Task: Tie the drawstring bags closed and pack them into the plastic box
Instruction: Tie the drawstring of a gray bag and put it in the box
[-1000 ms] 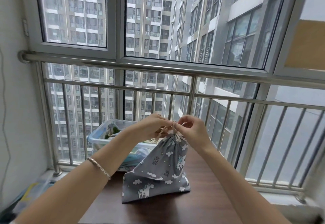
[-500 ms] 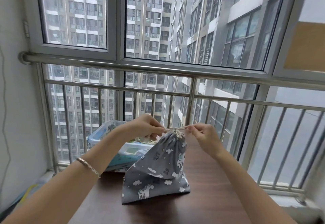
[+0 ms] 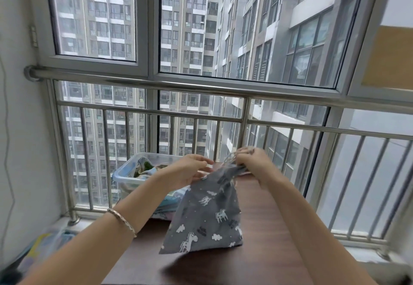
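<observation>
Head camera, watched from my remote seat: far left, a blurred heap [image 3: 44, 246] of coloured things lies on the floor by the wall. Next comes one plastic box [image 3: 125, 174] at the table's [image 3: 268, 229] back left, against the railing [image 3: 201, 88], holding fabric pieces I cannot count. The left hand [image 3: 190, 169], one bracelet [image 3: 121, 218] on its wrist, pinches the neck of the single grey drawstring bag [image 3: 207, 217], which stands mid-table and hides the box's near corner. The right hand [image 3: 254, 161] curls round the blurred cord [image 3: 232, 157] above. Bare tabletop lies right of the bag and before it.
</observation>
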The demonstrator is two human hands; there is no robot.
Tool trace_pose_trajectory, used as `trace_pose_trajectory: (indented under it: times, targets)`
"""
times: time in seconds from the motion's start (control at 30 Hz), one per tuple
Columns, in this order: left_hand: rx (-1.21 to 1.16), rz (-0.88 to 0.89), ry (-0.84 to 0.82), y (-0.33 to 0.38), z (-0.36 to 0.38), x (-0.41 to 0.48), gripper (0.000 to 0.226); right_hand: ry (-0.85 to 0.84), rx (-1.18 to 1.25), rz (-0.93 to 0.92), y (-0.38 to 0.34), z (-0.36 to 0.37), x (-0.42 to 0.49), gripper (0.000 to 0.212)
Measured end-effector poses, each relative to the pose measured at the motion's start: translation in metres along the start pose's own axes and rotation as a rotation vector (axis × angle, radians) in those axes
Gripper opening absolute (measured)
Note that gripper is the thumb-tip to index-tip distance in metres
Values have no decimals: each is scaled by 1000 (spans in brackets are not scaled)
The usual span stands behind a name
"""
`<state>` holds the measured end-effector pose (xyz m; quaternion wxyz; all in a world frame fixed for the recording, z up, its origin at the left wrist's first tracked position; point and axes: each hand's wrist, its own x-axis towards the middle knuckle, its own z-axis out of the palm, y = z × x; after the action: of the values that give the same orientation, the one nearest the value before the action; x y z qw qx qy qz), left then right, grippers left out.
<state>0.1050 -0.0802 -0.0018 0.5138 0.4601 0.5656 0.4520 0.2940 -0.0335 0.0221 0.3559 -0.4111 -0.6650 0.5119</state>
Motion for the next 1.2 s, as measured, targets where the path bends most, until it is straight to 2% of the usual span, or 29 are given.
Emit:
trace_pose_trajectory:
  times: [0.13, 0.27, 0.37, 0.43, 0.57, 0.63, 0.7, 0.8, 0.9, 1.0, 1.03, 1.1, 1.2]
  targets:
    - [-110, -8, -102, -8, -1, 4, 30, 125, 188, -165, -35, -4, 3, 35]
    - [-154, 29, -164, -13, 8, 10, 33, -10, 360, -194, -66, 11, 5, 43]
    - [-216, 50, -223, -10, 13, 10, 30, -80, 369, -237, -87, 25, 10, 45]
    - [-207, 68, -202, -8, 14, 8, 28, -116, 408, -270, -100, 34, 15, 49]
    - [-119, 92, -116, -7, 6, 4, 68, -177, 489, -318, -118, 50, 27, 59]
    - [-114, 149, -41, -9, -1, 7, 77, -170, 511, -343, -122, 55, 36, 61]
    - [-59, 135, -18, -4, -6, -10, 70, -169, 633, -336, -126, 57, 47, 59]
    - [-90, 149, 8, 5, -16, -28, 41, -183, 860, -339, -132, 58, 62, 61]
    - [-193, 113, 78, 7, -44, -14, 16, -209, 950, -357, -131, 58, 68, 75]
    - [-284, 111, 173, 11, -75, 2, 8, -179, 847, -391, -121, 52, 68, 75]
    - [-241, 136, 248, 11, -86, 6, 14, -144, 772, -380, -116, 49, 70, 69]
    - [-168, 168, 377, 3, -110, 12, 40, -50, 549, -323, -104, 45, 73, 54]
    - [214, 154, 554, -20, -137, 27, 53, 10, 213, -181, -71, 48, 83, 42]
